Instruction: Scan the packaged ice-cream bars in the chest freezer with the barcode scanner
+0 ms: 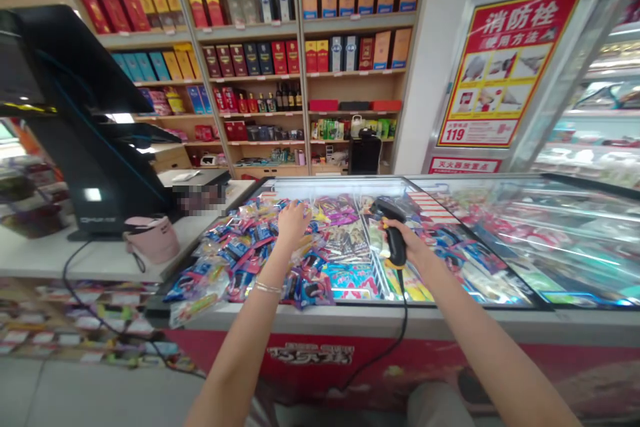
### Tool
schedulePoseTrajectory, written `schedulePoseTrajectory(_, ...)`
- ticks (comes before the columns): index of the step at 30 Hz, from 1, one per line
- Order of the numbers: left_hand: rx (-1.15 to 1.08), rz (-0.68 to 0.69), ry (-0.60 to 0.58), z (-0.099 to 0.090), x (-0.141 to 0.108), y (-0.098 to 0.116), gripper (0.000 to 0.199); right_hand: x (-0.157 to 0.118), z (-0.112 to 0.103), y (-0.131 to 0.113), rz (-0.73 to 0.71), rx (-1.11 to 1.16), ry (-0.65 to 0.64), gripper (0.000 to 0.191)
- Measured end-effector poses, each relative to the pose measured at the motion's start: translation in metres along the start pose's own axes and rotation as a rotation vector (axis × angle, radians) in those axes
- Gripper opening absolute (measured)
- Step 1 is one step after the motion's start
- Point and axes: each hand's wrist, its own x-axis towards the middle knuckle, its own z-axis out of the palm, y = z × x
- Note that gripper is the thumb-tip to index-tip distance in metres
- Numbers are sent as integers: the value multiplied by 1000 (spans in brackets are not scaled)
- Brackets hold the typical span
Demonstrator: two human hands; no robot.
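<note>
My right hand [414,245] grips a black and yellow barcode scanner [397,245], its head pointing forward and left above the chest freezer's glass. A black cable hangs from the scanner's handle. Farther left, my left hand [293,219] reaches into a heap of small wrapped packets [260,233], mostly blue and pink plastic. Its fingers are bent down and closed at the far side of the heap; what they hold is hidden. Through the glass, light blue and pink packs [351,280] show between my hands.
A chest freezer [350,323] with a red front spans the foreground. To the left, a counter carries a black checkout terminal [95,120] and a pink pouch [151,239]. Behind stand shelves of boxed bottles [250,59]; a black chair back [365,155] rises beyond the freezer.
</note>
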Motion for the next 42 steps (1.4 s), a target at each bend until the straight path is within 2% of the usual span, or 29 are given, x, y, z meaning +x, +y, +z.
schedulePoseTrajectory(4, 142, -194, 5, -6, -13, -40, 40, 15, 43, 26, 42, -56, -153, 2)
schedulePoseTrajectory(8, 284, -438, 104, -2, -32, -60, 59, 31, 71, 49, 45, -249, -292, 10)
schedulePoseTrajectory(11, 338, -520, 114, 3, -41, -62, 72, 43, 78, 64, 40, -359, -375, 15)
schedulePoseTrajectory(15, 344, -530, 77, 8, -43, -57, 65, 57, 72, 81, 32, -344, -409, 21)
schedulePoseTrajectory(19, 321, -446, 25, 10, -35, -50, 51, 62, 61, 86, 5, -299, -374, 22)
schedulePoseTrajectory(22, 275, -306, 19, 15, -24, -46, 39, 60, 58, 80, -9, -260, -330, 19)
schedulePoseTrajectory(26, 185, -53, 84, 28, -12, -43, 42, 53, 64, 70, -45, -211, -307, 23)
schedulePoseTrajectory(30, 99, 120, 169, 38, -13, -46, 48, 46, 71, 68, -89, -361, -354, 28)
schedulePoseTrajectory(36, -1, 158, 278, 42, -18, -53, 53, 36, 81, 65, -195, -580, -442, 27)
schedulePoseTrajectory(42, -42, 163, 268, 35, -19, -50, 58, 28, 85, 60, -236, -622, -512, 23)
